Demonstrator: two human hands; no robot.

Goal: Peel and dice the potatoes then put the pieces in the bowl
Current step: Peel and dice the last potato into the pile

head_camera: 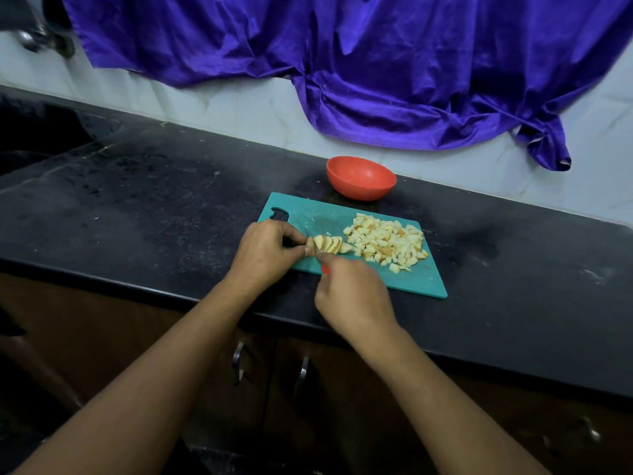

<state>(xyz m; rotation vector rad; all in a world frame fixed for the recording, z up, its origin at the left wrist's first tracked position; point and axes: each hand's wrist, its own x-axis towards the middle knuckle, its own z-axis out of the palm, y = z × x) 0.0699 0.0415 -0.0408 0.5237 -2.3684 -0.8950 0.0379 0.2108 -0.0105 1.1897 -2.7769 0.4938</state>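
Mid-dice, our left hand (265,250) pinches the sliced potato (328,244) on the board (422,283) while our right hand (353,298) grips the knife (324,269) across it. Next we likely finish cutting, then lift the diced pile (387,245) into the bowl (361,180) behind.

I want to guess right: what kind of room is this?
Probably a home kitchen: a dark counter with cupboards below, a teal chopping board of diced potato, and a tap.
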